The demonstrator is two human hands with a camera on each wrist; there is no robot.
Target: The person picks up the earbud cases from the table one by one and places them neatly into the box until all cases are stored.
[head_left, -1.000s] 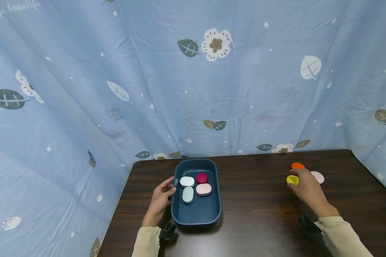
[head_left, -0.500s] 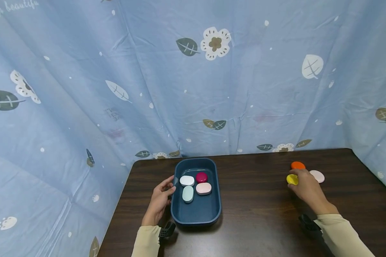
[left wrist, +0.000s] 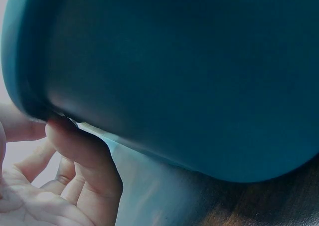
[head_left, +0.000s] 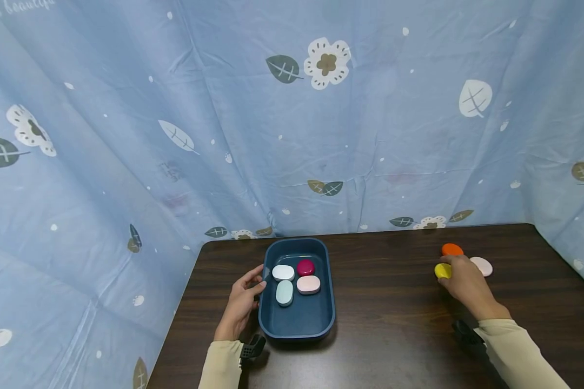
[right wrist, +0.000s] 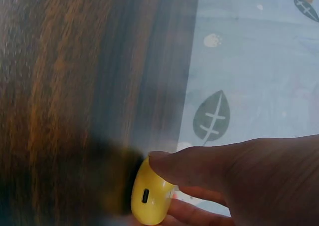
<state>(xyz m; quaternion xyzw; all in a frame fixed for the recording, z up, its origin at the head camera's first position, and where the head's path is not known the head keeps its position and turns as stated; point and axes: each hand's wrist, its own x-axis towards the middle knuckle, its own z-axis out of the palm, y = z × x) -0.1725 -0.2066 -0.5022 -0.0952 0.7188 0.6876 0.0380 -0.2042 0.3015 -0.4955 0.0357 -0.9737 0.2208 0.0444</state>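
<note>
My left hand (head_left: 243,300) holds the left rim of a dark blue tray (head_left: 299,322). In the left wrist view the thumb (left wrist: 82,146) presses at the edge of the tray's wall. Inside the tray lie a white case (head_left: 283,273), a magenta case (head_left: 305,267), a pale pink case (head_left: 309,284) and a mint case (head_left: 284,293). At the right, my right hand (head_left: 469,283) pinches a yellow earbud case (right wrist: 151,196) between thumb and fingers; a small dark port slot shows on its side. An orange case (head_left: 452,249) and a pinkish-white case (head_left: 482,266) lie beside that hand.
Everything stands on a dark wood-grain table (head_left: 379,302). A blue curtain (head_left: 360,119) with leaves and flowers hangs along its back and sides. A black strap (head_left: 254,346) sits on the left wrist, and dark gear (head_left: 466,330) on the right.
Both hands keep their places at the tray and the yellow earbud case. The head view shifts very slightly.
</note>
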